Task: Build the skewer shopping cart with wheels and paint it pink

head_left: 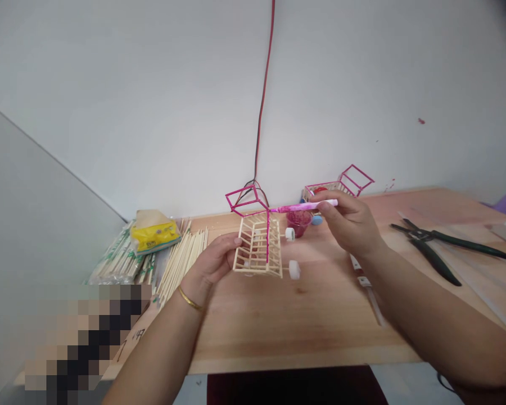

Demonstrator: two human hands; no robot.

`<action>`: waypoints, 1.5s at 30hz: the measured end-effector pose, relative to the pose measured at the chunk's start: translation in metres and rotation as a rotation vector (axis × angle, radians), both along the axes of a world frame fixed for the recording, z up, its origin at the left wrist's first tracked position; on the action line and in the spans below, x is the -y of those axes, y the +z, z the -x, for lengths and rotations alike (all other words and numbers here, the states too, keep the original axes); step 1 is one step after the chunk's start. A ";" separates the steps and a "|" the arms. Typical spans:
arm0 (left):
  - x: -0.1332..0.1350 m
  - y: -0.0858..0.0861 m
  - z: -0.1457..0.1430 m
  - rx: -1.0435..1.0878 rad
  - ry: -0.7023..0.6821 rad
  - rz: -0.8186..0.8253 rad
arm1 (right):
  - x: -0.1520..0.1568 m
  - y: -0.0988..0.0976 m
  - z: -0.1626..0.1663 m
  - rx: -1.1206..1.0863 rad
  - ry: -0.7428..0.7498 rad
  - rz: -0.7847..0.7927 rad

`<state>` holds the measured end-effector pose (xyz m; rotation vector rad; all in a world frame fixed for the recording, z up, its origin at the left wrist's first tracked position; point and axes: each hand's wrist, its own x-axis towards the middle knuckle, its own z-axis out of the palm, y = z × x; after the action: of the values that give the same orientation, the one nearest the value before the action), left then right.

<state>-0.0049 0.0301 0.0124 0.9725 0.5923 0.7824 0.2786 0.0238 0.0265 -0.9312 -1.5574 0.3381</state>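
Observation:
My left hand (219, 256) grips the left side of a small cart made of wooden sticks (257, 247), held tilted above the table. White wheels (294, 269) show on its right side. Its raised handle frame and one long rail are magenta, while the other sticks are bare wood. Between the fingers and thumb of my right hand (349, 219) is a paintbrush (307, 206) smeared with pink. The brush tip points left and meets the cart near the base of the handle. Behind the brush stands a clear cup of magenta paint (298, 224), partly covered.
A second stick cart (333, 185) with magenta parts stands by the wall. Green-handled pruning shears (447, 244) lie at the right. Loose sticks (183, 259), bagged sticks (116, 261) and a yellow packet (154, 233) are at the left. A red-black cable (261, 107) hangs down the wall.

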 end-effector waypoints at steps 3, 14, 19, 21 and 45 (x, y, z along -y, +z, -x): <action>0.000 0.001 0.000 -0.009 0.003 0.009 | 0.003 0.003 0.001 0.034 0.006 -0.004; -0.002 -0.002 0.001 0.009 0.017 -0.001 | 0.009 0.004 0.002 0.061 0.090 0.014; -0.002 -0.003 0.002 0.019 0.034 -0.012 | 0.010 0.003 0.001 0.048 0.162 0.057; -0.002 -0.004 0.003 0.016 0.052 -0.016 | 0.010 0.003 0.002 0.053 0.166 0.047; -0.005 -0.008 0.004 0.002 0.066 0.015 | 0.007 -0.001 0.008 -0.038 0.124 0.087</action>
<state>-0.0094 0.0354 0.0045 0.9416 0.6299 0.8362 0.2703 0.0164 0.0257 -0.8923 -1.5790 0.5125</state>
